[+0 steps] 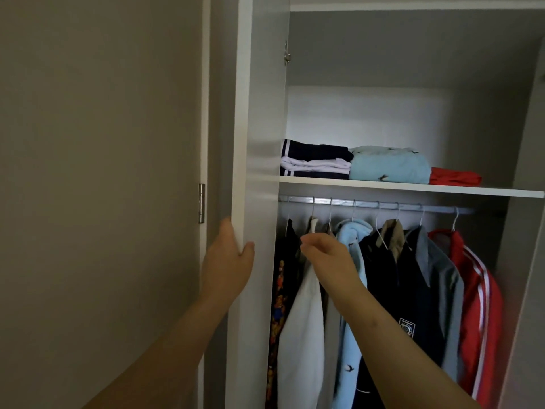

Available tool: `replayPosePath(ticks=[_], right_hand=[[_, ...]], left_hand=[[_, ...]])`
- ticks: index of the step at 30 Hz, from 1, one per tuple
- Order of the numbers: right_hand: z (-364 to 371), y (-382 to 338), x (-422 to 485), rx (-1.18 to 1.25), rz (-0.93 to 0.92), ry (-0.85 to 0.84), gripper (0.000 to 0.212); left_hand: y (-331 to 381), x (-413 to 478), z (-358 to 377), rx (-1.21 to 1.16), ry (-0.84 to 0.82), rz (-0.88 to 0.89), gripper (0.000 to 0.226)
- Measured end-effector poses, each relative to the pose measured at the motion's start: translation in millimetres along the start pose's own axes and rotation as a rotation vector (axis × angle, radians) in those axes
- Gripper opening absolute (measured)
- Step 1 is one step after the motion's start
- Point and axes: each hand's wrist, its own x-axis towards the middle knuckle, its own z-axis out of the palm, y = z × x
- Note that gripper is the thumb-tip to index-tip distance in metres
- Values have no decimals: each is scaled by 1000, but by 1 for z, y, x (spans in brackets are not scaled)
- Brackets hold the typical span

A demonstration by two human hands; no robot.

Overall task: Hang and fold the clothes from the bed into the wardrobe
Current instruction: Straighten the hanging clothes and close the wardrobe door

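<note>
The wardrobe stands open, and my left hand (pixel 228 261) grips the edge of its white door (pixel 259 143), thumb on the front and fingers behind. My right hand (pixel 327 261) hovers inside with loosely curled fingers by the collar of a white garment (pixel 300 335), and I see nothing held in it. Several garments hang on wire hangers from the metal rail (pixel 368 204): a patterned dark one, the white one, a light blue one (pixel 351 335), a navy one (pixel 392 290), a grey shirt (pixel 442 276) and a red jacket (pixel 477 305).
Above the rail, a white shelf (pixel 413 188) carries a folded navy and white stack (pixel 315 160), a folded light blue piece (pixel 389 168) and a folded red piece (pixel 454 176). A beige wall (pixel 88 172) and a door hinge (pixel 201 203) lie to the left.
</note>
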Motion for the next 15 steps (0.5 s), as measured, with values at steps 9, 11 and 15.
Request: replayPosePath(ticks=[9, 11, 15], right_hand=[[-52, 19, 13, -1, 48, 42, 12], [-69, 24, 19, -6, 48, 66, 12], [-107, 34, 31, -18, 50, 98, 12]], left_hand=[[18, -22, 44, -116, -29, 111, 55], [25, -25, 60, -173, -59, 123, 63], [43, -30, 104, -166, -102, 168, 77]])
